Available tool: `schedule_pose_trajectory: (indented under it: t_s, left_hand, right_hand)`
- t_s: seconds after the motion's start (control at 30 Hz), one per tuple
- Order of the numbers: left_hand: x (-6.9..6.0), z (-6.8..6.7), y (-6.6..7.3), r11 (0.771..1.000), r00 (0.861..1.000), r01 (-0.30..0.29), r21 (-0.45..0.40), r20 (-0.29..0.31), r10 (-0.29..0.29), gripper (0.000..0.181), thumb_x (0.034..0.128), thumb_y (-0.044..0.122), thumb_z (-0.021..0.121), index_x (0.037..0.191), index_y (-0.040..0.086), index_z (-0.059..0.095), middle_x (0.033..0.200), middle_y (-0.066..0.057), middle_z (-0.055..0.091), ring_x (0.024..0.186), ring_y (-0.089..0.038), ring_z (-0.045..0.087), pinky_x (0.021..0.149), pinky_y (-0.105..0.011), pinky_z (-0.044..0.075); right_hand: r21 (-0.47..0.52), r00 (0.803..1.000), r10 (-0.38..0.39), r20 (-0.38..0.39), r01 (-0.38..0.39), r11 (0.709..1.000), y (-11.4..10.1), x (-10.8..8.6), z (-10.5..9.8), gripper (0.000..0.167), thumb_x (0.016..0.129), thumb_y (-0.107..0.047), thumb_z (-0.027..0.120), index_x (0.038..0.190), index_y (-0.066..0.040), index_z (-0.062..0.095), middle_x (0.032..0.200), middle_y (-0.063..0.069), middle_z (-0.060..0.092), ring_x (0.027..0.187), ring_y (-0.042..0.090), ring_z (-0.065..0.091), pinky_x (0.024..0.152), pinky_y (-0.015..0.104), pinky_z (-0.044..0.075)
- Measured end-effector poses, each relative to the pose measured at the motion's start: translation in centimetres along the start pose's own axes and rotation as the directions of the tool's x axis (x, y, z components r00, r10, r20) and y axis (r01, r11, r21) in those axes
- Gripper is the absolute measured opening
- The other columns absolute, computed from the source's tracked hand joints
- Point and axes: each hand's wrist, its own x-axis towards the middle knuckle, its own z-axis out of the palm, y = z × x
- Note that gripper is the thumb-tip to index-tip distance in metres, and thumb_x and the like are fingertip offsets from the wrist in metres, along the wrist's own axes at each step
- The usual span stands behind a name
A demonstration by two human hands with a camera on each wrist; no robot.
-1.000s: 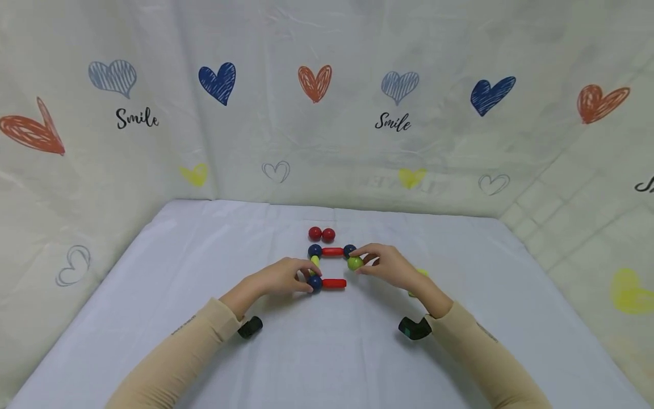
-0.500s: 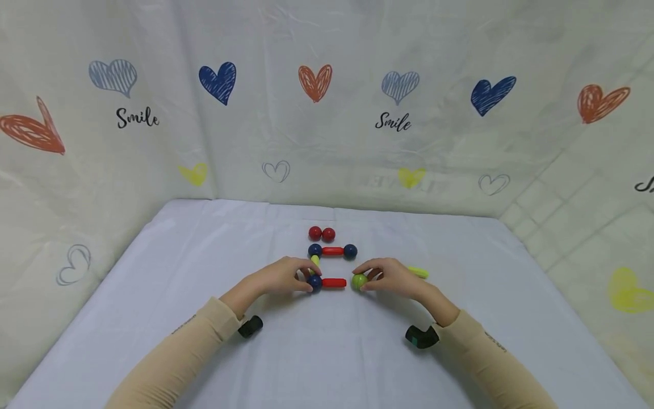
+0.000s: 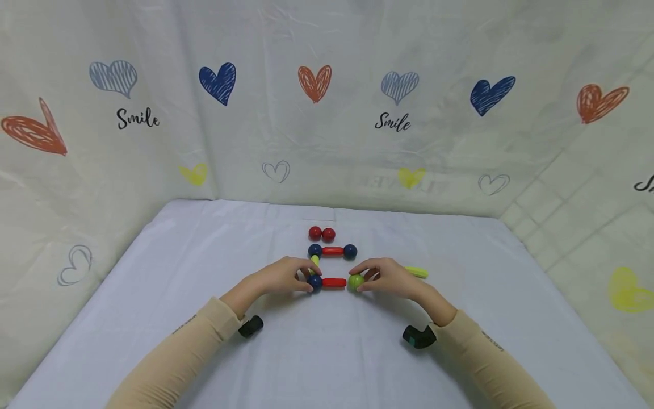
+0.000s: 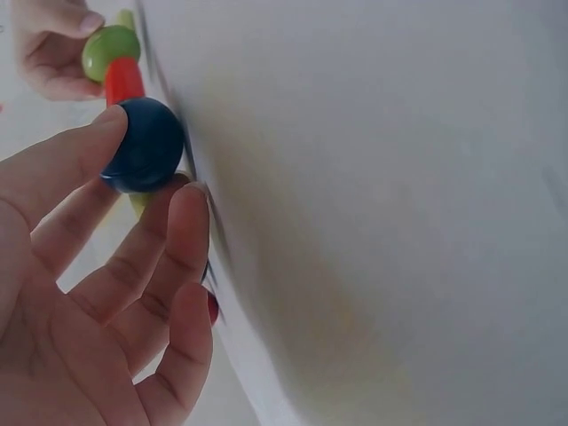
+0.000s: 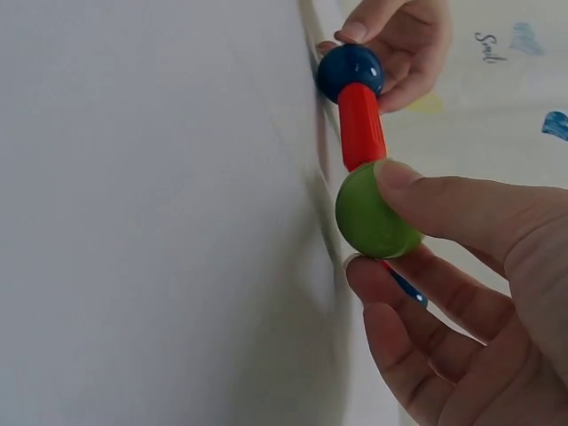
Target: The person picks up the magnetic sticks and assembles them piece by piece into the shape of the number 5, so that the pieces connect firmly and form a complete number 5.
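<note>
My left hand (image 3: 282, 276) pinches the near blue ball (image 3: 314, 283), from which a red rod (image 3: 334, 283) points right. Between thumb and fingers of my right hand (image 3: 390, 276) is a green ball (image 3: 355, 282), close to that rod's right end; whether they touch is unclear. In the right wrist view the green ball (image 5: 373, 213) lines up with the red rod (image 5: 360, 124). A yellow-green rod (image 3: 315, 262) runs from the near blue ball to a far one (image 3: 314, 250), which a second red rod (image 3: 332, 251) joins to another blue ball (image 3: 349, 251).
Two red balls (image 3: 322, 234) sit side by side behind the joined pieces. A loose yellow-green rod (image 3: 416, 272) lies beyond my right hand. Dark wrist-worn devices show below the left wrist (image 3: 251, 326) and right wrist (image 3: 419, 337). A printed cloth (image 3: 337, 142) hangs behind the table.
My right hand has brought the green ball from beside the far right blue ball toward me, then slightly left to the near red rod's end. My left hand has stayed on its blue ball.
</note>
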Motion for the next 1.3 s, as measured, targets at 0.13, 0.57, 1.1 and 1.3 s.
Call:
schedule_pose_trajectory:
  t_s: [0.13, 0.57, 1.1, 1.3]
  left_hand:
    - [0.1, 0.1, -0.1, 1.0, 1.0, -0.007, 0.002, -0.001, 0.007, 0.035, 0.0934, 0.017, 0.077, 0.128, 0.019, 0.069, 0.112, -0.001, 0.069, 0.103, -0.019, 0.062, 0.092, -0.041, 0.053]
    - [0.3, 0.2, -0.2, 1.0, 1.0, -0.012, -0.006, 0.002, 0.012, 0.036, 0.0936, 0.016, 0.077, 0.128, 0.018, 0.069, 0.112, -0.001, 0.069, 0.104, -0.02, 0.062, 0.093, -0.042, 0.052]
    - [0.3, 0.2, -0.2, 1.0, 1.0, -0.018, -0.003, 0.002, 0.018, 0.036, 0.0936, 0.015, 0.077, 0.129, 0.017, 0.068, 0.114, -0.003, 0.069, 0.098, -0.02, 0.066, 0.092, -0.04, 0.054]
    - [0.2, 0.1, -0.2, 1.0, 1.0, -0.016, -0.001, -0.001, 0.016, 0.036, 0.0933, 0.015, 0.077, 0.128, 0.018, 0.068, 0.114, -0.002, 0.069, 0.097, -0.019, 0.065, 0.091, -0.039, 0.054]
  right_hand:
    - [-0.004, 1.0, 0.003, 0.003, -0.003, 1.0, -0.1, 0.1, 0.3, 0.035, 0.091, -0.009, 0.079, 0.125, -0.002, 0.071, 0.118, 0.008, 0.07, 0.095, 0.019, 0.068, 0.084, 0.029, 0.056]
    - [-0.02, 1.0, 0.016, 0.013, -0.016, 1.0, 0.2, 0.1, 0.2, 0.035, 0.092, -0.01, 0.078, 0.126, -0.005, 0.072, 0.117, 0.005, 0.07, 0.094, 0.017, 0.067, 0.084, 0.026, 0.055]
    - [-0.153, 0.996, 0.026, -0.087, -0.039, 0.988, 0.6, -2.0, -3.4, 0.035, 0.094, -0.009, 0.075, 0.128, -0.005, 0.07, 0.125, 0.01, 0.07, 0.102, 0.021, 0.067, 0.089, 0.04, 0.054]
    - [-0.254, 0.99, 0.015, -0.143, -0.052, 0.966, 2.1, -3.1, -5.4, 0.032, 0.093, -0.005, 0.074, 0.125, 0.0, 0.07, 0.122, 0.013, 0.071, 0.101, 0.024, 0.068, 0.09, 0.046, 0.053]
